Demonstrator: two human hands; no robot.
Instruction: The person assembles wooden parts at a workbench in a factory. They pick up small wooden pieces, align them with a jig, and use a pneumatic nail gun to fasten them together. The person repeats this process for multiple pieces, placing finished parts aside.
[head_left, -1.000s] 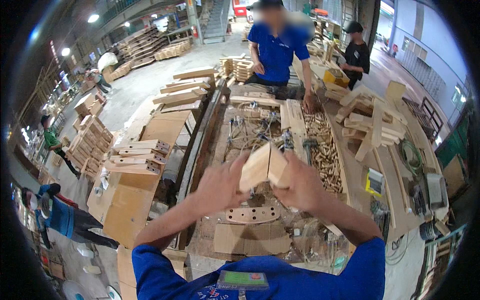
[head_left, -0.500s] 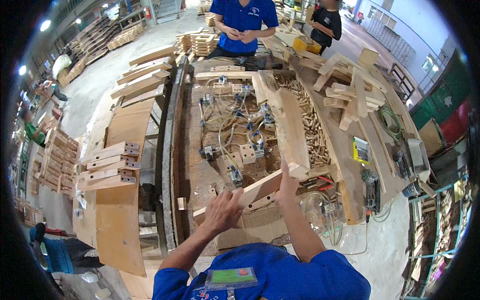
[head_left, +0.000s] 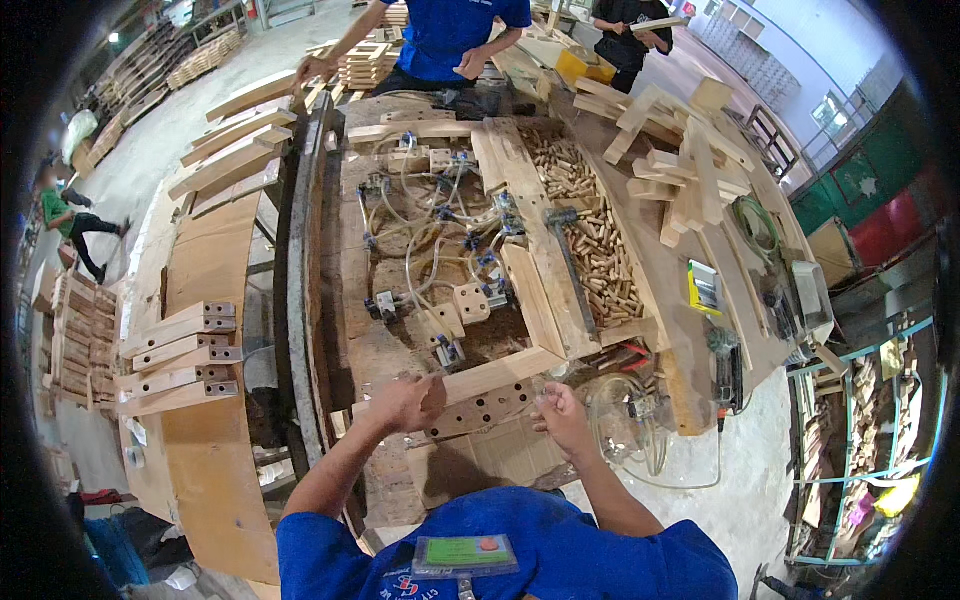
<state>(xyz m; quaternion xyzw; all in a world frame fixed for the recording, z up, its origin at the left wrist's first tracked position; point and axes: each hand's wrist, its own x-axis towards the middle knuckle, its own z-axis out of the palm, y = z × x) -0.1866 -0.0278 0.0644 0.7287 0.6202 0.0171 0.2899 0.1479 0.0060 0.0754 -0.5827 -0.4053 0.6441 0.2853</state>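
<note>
Two pale wooden rails meet in an L at the near right corner of the clamping jig (head_left: 400,250). The near rail (head_left: 500,374) runs crosswise in front of me; the side rail (head_left: 535,300) points away along the jig's right edge. My left hand (head_left: 408,402) is closed over the left part of the near rail, fingertips partly hidden. My right hand (head_left: 565,418) is just off the corner, its fingers loosely bent and apart, holding nothing I can see. Below the near rail lies a strip with dark holes (head_left: 485,408). A dark hammer (head_left: 573,265) rests on the right ledge.
Wooden dowels (head_left: 600,255) fill a trough at the right. Drilled rails (head_left: 185,350) lie on the left board, beyond a dark metal edge (head_left: 300,270). A power tool (head_left: 724,370) and stacked wood pieces (head_left: 690,170) are on the right. A co-worker in blue (head_left: 450,40) stands opposite.
The joined rails have come down from a raised, tilted hold into the jig, uncovering the hammer. My right hand has let go and drawn back. The co-worker opposite has reached toward the left stack.
</note>
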